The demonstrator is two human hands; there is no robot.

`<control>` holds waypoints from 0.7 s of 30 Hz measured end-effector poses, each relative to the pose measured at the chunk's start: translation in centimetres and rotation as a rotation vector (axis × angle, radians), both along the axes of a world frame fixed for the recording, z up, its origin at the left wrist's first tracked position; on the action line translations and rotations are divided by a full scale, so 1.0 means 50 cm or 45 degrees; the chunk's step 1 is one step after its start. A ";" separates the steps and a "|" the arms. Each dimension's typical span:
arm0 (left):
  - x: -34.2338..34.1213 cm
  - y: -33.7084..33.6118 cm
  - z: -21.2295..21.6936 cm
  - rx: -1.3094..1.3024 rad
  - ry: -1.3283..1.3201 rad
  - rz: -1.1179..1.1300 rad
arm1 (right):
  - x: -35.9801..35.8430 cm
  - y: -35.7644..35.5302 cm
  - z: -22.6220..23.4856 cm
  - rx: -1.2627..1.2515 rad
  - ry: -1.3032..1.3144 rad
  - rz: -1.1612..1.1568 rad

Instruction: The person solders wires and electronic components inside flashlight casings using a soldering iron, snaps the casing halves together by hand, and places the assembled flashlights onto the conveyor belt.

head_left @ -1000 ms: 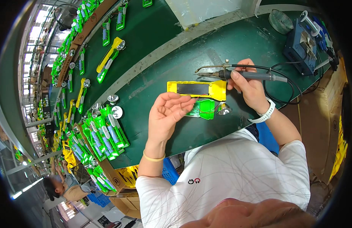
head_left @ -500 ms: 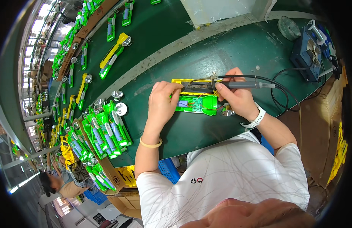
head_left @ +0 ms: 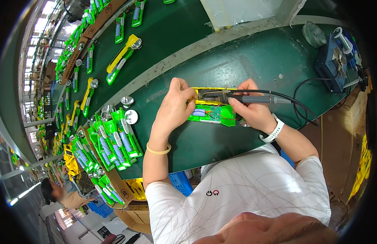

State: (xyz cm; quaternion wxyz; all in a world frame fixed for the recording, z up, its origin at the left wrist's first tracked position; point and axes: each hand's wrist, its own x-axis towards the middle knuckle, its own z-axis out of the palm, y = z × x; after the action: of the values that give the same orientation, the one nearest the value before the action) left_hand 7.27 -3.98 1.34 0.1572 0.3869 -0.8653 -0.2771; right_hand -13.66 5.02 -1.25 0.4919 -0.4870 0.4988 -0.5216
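A soldering iron [head_left: 259, 99] with a grey handle and black cable is gripped in my right hand [head_left: 253, 112]. Its front part lies over a yellow torch casing half [head_left: 209, 103], whose inside partly shows. My left hand [head_left: 175, 105] pinches the left end of that casing. Just below lies a green torch casing half [head_left: 228, 116] with a circuit board [head_left: 216, 112], thin wires and a blue battery cell [head_left: 199, 112]. A shiny lamp reflector [head_left: 242, 123] sits beside its right end, partly covered by my right hand. The iron's tip is hard to make out.
Green casings with batteries [head_left: 117, 142] crowd a carton at the left, two reflectors [head_left: 131, 116] beside it. A blue soldering station [head_left: 330, 63], solder spool [head_left: 343, 40] and round mesh holder [head_left: 313, 34] stand far right. Torch parts [head_left: 122, 59] line the far-left belt. Another person [head_left: 68, 197] is lower left.
My left hand has lifted and turned a little at the yellow casing's left end. The soldering iron and right hand have shifted slightly down the picture. The whole view has tilted a little.
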 end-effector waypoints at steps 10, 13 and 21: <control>-0.003 -0.001 0.009 -0.080 -0.096 -0.069 | 0.004 -0.007 -0.012 0.089 -0.077 0.016; -0.007 0.000 0.010 -0.090 -0.119 -0.060 | 0.008 -0.007 -0.013 0.102 -0.071 0.010; -0.015 0.006 0.011 -0.109 -0.147 -0.009 | 0.015 -0.003 -0.010 0.135 -0.116 -0.039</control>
State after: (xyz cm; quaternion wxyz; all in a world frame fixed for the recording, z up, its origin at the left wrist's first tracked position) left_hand 6.54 -3.67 1.89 0.1225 0.3920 -0.8854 -0.2176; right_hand -12.92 4.87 -1.77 0.5312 -0.4282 0.5102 -0.5236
